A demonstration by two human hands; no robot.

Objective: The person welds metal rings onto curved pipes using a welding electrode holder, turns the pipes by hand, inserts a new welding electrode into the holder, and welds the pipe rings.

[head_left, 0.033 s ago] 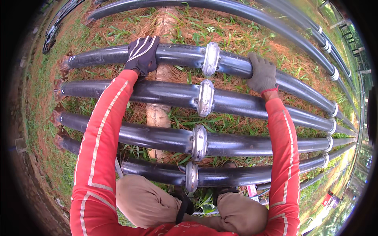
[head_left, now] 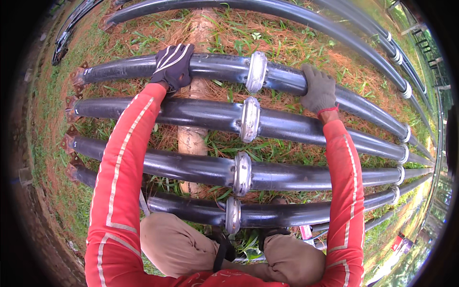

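My left hand (head_left: 173,67), in a dark glove with white stripes, is closed over a black metal pole (head_left: 217,67). To the right, my right hand (head_left: 319,88) in a plain grey glove grips the same pole from above. Between the two hands a silver ring-shaped collar (head_left: 256,71) circles it. Nearer to me lie similar poles: a second (head_left: 201,111), a third (head_left: 196,167) and a fourth (head_left: 177,206), roughly parallel, each with a collar. Both hands' fingertips are partly hidden behind the far side of the pole.
Beneath the poles runs a pale log (head_left: 192,139) on grass and dry needles. Rusty flanged end plates (head_left: 78,76) stick out at the left. Another long black pole (head_left: 267,8) lies beyond. My knees (head_left: 179,244) are close to the nearest pole. Dark cables (head_left: 62,40) lie at the far left.
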